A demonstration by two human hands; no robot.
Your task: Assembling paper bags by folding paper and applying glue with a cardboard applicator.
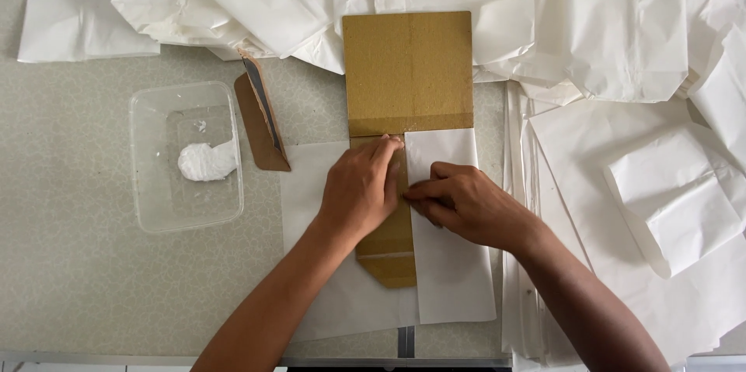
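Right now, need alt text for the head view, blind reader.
Two bare hands, left hand and right hand, press a white paper sheet folded around a brown cardboard template on a pale table. A clear plastic tub of white paste sits left; white paper bags are piled behind and right.

Two bare forearms enter from the bottom edge of the head view, with no sleeves, watch, rings or gloves visible. The left hand (359,189) and right hand (466,203) have short, unpainted nails and slim fingers.
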